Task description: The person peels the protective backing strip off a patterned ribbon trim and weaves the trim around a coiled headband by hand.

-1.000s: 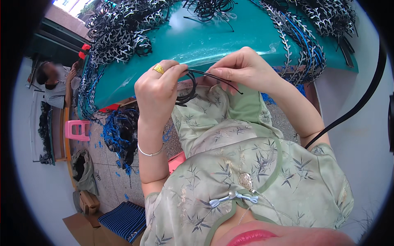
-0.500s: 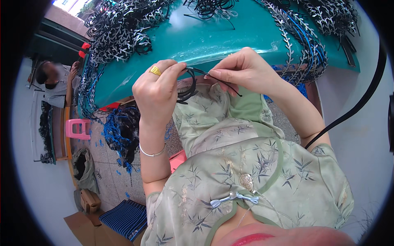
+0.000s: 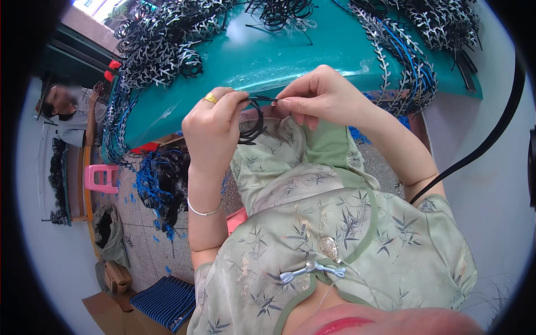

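Observation:
My left hand point(image 3: 212, 127) pinches a thin black cord point(image 3: 259, 120) between thumb and fingertips, and loops of it hang below those fingers. From there a short stretch runs across to my right hand point(image 3: 324, 99), whose thumb and forefinger are closed on it. Both hands are in front of the near edge of the green-covered table point(image 3: 240, 61). Whatever part of the cord lies inside the fingers is hidden.
Black and silver leaf-patterned trim point(image 3: 162, 50) is heaped on the table's left, more trim point(image 3: 410, 61) hangs at the right, and black cords point(image 3: 282, 14) lie between. A pink stool point(image 3: 102, 178), blue-and-black scraps point(image 3: 162, 184) and a co-worker point(image 3: 78, 120) are to the left.
The cord's free end stuck out past my right fingers before and does not show there now. My right hand has shifted slightly left. The whole view has moved a little.

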### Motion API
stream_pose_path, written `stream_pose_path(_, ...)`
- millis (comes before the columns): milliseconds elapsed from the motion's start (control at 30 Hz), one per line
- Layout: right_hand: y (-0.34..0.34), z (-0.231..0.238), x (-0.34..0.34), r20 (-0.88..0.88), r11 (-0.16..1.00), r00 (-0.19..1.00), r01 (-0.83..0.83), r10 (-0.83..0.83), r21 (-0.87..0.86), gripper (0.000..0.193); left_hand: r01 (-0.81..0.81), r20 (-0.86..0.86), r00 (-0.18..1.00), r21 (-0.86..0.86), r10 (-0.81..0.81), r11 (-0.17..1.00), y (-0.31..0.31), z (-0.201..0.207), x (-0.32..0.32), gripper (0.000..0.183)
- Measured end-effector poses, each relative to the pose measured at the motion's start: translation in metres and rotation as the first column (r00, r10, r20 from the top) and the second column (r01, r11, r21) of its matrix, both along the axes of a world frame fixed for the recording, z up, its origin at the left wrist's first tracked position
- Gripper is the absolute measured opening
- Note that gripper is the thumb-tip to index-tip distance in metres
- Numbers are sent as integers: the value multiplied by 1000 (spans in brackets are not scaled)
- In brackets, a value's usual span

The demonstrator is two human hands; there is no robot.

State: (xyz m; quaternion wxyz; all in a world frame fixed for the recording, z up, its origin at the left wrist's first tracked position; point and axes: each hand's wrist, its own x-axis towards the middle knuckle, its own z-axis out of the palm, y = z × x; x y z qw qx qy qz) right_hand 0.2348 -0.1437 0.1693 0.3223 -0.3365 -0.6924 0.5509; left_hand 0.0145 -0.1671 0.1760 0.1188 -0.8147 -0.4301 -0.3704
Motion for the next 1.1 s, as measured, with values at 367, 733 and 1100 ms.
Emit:
stream_pose_path(367, -13, 29, 23, -151, 987, 989, -20, -4, -158, 30, 475, 685, 727, -549, 45, 688, -17, -17, 12, 10)
stream_pose_path(733, -25, -10, 13, -359, 982, 932, 119, -60, 144, 20, 824, 879, 408, -470, 245, 317, -24, -30, 24, 17)
stream_pose_path(1100, -20, -24, 12, -526, 996, 849, 79, -50, 33, 15, 862, 897, 413, -440, 157, 251, -30, -20, 22, 17)
